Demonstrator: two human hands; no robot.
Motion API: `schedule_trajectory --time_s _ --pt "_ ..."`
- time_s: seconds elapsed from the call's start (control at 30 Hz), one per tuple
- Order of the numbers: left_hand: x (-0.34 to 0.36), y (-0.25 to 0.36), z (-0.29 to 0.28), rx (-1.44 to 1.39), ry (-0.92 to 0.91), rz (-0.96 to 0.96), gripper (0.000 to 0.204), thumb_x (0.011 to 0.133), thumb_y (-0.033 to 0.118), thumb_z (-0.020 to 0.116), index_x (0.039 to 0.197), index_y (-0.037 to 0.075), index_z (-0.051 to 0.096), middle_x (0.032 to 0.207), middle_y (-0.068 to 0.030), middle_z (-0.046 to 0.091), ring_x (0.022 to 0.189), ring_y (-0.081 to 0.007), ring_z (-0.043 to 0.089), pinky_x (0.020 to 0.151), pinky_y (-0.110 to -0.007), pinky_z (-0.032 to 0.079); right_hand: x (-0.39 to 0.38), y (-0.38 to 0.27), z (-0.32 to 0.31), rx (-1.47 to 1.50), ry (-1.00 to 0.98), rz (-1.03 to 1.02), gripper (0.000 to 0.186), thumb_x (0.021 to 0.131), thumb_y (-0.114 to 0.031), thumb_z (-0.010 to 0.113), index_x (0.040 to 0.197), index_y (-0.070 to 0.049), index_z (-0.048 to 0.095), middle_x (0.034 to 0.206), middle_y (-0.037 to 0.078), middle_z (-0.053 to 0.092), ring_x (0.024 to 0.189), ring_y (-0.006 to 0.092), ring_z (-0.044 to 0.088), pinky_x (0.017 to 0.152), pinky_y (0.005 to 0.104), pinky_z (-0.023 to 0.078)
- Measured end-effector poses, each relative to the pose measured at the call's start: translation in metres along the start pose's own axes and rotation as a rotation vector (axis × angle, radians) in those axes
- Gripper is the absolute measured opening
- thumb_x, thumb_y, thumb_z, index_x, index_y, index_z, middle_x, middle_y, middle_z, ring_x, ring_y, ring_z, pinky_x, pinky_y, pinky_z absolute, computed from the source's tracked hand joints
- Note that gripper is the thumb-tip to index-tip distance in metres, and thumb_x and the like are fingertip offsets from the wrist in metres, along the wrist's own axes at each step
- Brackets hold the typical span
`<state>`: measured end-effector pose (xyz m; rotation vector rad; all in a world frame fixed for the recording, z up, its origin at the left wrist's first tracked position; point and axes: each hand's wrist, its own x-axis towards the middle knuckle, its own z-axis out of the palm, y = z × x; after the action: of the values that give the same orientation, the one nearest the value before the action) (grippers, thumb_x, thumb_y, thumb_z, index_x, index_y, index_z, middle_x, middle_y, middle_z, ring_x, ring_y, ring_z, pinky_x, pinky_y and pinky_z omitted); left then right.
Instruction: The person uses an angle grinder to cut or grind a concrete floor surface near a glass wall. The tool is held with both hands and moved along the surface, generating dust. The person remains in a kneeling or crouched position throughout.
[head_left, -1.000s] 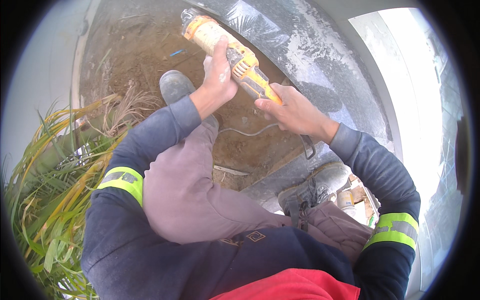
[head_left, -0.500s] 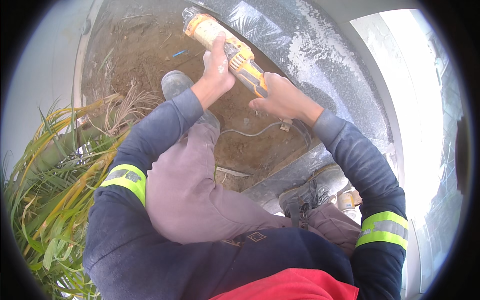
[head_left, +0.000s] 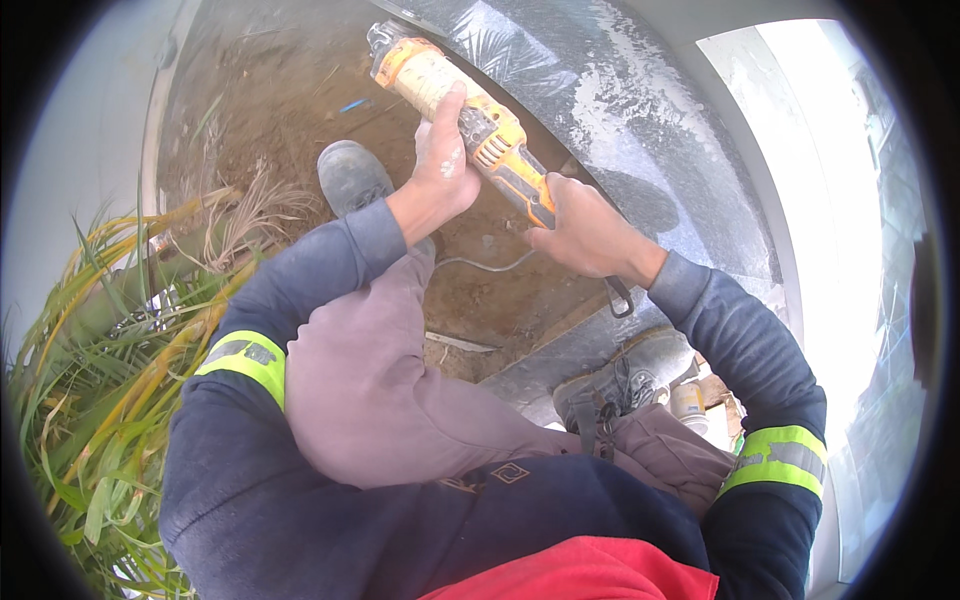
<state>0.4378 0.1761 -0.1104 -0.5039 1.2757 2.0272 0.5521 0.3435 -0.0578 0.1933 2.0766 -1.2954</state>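
Both my hands hold a dusty yellow-and-black angle grinder (head_left: 515,165), tilted so its metal head lies at the upper left, beside the edge of a grey speckled stone slab (head_left: 560,60). My left hand (head_left: 445,165) is closed around the middle of its body, thumb up along the casing. My right hand (head_left: 590,230) grips the rear handle. The disc, if there is one, cannot be made out. A dark loop (head_left: 620,297) shows just below my right wrist.
Brown soil (head_left: 480,320) lies under the grinder, with a thin grey cable (head_left: 490,266) and a blue scrap (head_left: 353,105). Palm fronds (head_left: 110,400) crowd the left. My shoes (head_left: 352,175) stand on soil and by a stone ledge (head_left: 540,365). A small container (head_left: 688,400) is behind the right shoe.
The grinder and both hands have shifted slightly right and toward me. My right hand moved most, and the dark loop below it now shows more plainly.
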Motion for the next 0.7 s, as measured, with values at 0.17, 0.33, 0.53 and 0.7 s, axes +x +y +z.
schedule_trajectory --time_s 0.17,0.33,0.53,0.7 --pt "0.022 0.017 -0.014 -0.137 -0.047 -0.104 0.055 0.106 0.052 0.049 0.129 0.002 0.048 0.117 -0.0162 0.063 0.11 -0.032 0.065 0.099 -0.053 0.055 0.009 0.002 -0.001 0.01 0.004 -0.032 0.039 0.082 -0.019 0.07 0.104 0.011 0.055 0.097 0.031 0.067 0.093 0.0424 0.07 0.081 0.0471 0.054" --pt "0.049 0.026 -0.022 -0.042 0.047 -0.026 0.056 0.105 0.052 0.05 0.13 0.002 0.048 0.118 -0.0174 0.063 0.111 -0.0344 0.065 0.1 -0.055 0.054 0.02 -0.006 -0.003 0.063 -0.054 0.05 0.042 0.082 -0.017 0.068 0.109 0.013 0.057 0.107 0.034 0.067 0.102 0.0459 0.07 0.087 0.047 0.056" --pt "0.07 0.023 -0.042 -0.022 0.037 0.008 0.051 0.105 0.049 0.05 0.128 0.004 0.048 0.11 -0.0169 0.066 0.106 -0.0339 0.068 0.098 -0.055 0.056 0.029 0.003 0.002 0.007 -0.021 -0.001 0.046 0.082 -0.02 0.071 0.112 0.012 0.058 0.11 0.032 0.068 0.103 0.0442 0.07 0.087 0.0467 0.056" --pt "0.075 0.029 -0.037 0.01 0.068 0.001 0.05 0.106 0.049 0.049 0.128 0.003 0.049 0.11 -0.0169 0.065 0.105 -0.0337 0.068 0.097 -0.055 0.056 0.036 0.002 0.0 0.048 -0.008 0.0 0.051 0.08 -0.024 0.078 0.11 0.013 0.057 0.1 0.03 0.069 0.092 0.0389 0.072 0.081 0.045 0.055"
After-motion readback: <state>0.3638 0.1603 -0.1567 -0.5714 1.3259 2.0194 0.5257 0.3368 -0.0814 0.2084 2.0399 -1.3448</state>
